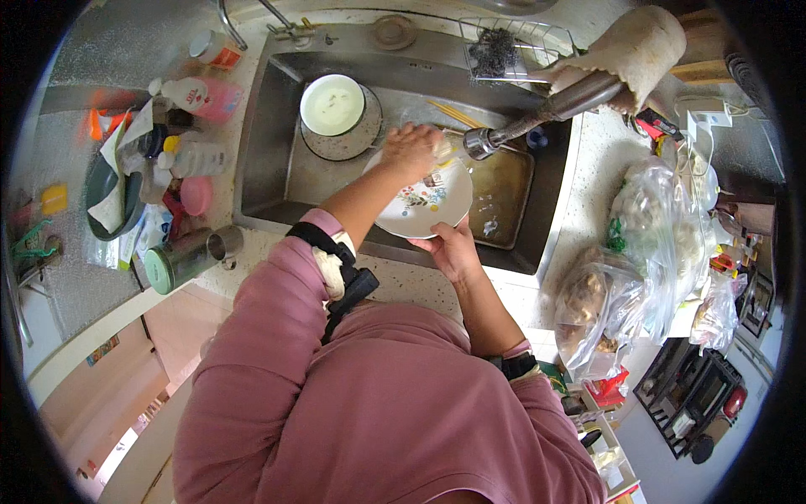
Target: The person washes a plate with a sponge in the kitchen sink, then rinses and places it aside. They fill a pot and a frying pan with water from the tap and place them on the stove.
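Note:
My right hand (450, 249) grips the near rim of a white plate (403, 217) printed with colourful flowers, and the plate is tilted over the sink. My left hand (412, 151) lies over the plate's far side, its fingers closed around a pale yellowish sponge or cloth (446, 151) that is blurred. Just right of it is the faucet spout (480, 143). A white bowl (332, 104) of cloudy liquid rests on a speckled round dish (343, 148) in the sink. Chopsticks (454, 113) lie behind the plate, and a rectangular tray (513, 208) holds brownish water.
The steel sink (264, 145) has a wire rack (535, 57) with a dark scouring pad (494, 53) behind it. Bottles, such as one of pink liquid (214, 97), and a green-lidded jar (179, 261) line the left counter. Plastic bags (648, 220) crowd the right counter.

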The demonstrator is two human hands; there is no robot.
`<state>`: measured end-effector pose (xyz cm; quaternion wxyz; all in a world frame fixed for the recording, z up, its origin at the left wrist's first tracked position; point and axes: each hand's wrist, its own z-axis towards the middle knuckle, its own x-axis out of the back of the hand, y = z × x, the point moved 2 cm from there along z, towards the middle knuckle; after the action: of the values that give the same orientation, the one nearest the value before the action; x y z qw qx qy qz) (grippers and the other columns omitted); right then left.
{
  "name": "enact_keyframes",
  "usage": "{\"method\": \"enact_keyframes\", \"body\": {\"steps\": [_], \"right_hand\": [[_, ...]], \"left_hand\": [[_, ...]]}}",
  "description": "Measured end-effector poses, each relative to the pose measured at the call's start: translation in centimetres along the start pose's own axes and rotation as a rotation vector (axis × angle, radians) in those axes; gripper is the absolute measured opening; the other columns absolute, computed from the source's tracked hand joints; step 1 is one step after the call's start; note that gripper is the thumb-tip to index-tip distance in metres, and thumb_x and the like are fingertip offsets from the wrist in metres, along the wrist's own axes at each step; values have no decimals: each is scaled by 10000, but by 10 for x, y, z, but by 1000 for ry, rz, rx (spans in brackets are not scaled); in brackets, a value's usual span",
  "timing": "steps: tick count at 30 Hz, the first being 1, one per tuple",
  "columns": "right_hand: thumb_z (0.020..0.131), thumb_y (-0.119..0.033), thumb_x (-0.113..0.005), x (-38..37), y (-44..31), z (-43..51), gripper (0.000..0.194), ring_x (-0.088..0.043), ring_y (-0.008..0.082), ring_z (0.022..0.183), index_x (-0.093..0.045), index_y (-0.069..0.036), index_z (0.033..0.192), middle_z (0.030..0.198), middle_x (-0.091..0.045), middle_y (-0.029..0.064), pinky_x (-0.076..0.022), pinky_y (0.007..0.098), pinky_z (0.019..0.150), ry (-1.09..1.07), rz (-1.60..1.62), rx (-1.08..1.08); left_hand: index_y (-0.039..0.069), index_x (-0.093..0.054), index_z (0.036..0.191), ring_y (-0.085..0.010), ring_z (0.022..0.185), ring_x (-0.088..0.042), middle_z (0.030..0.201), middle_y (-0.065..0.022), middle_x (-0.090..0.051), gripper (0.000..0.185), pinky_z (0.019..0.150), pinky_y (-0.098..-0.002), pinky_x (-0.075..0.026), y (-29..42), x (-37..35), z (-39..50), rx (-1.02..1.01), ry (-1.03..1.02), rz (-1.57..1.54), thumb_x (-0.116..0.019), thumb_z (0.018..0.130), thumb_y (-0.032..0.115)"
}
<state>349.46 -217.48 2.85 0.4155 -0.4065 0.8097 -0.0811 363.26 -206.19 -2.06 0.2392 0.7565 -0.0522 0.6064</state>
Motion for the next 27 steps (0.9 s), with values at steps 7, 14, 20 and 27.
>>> {"method": "enact_keyframes", "body": {"steps": [7,14,20,27], "right_hand": [[752,114,-420,15,5,26,624,-602,273,944,-241,-165,1281,1196,-468,144,-576,364,641,184,-143,240],[702,72,-649,-4,-12,18,1023,-371,305,1246,22,-152,1441,1398,-272,146,-389,408,988,181,-456,558],[646,-40,-779,-32,-142,21,775,-392,268,1264,-426,-76,1335,1331,-449,130,-314,373,1052,-38,-1071,963],[613,-35,-810,-37,-152,42,803,-423,332,1249,-437,-83,1322,1347,-436,175,-372,404,1012,-4,-1237,1232]], "left_hand": [[2,-542,1168,-360,949,-606,1099,-178,-612,474,807,-419,-488,-47,-41,-53,640,-276,-540,-645,782,257],[-34,-523,1147,-253,921,-617,1045,-169,-614,453,751,-368,-491,-7,-41,-74,1055,202,-1127,-657,772,181],[22,-541,1043,-373,989,-594,1024,-195,-626,412,840,-426,-466,-43,2,-56,835,58,-653,-678,687,178],[105,-510,1131,-341,977,-608,1036,-155,-634,421,792,-443,-477,-34,39,-26,657,-107,-392,-627,735,189]]}}
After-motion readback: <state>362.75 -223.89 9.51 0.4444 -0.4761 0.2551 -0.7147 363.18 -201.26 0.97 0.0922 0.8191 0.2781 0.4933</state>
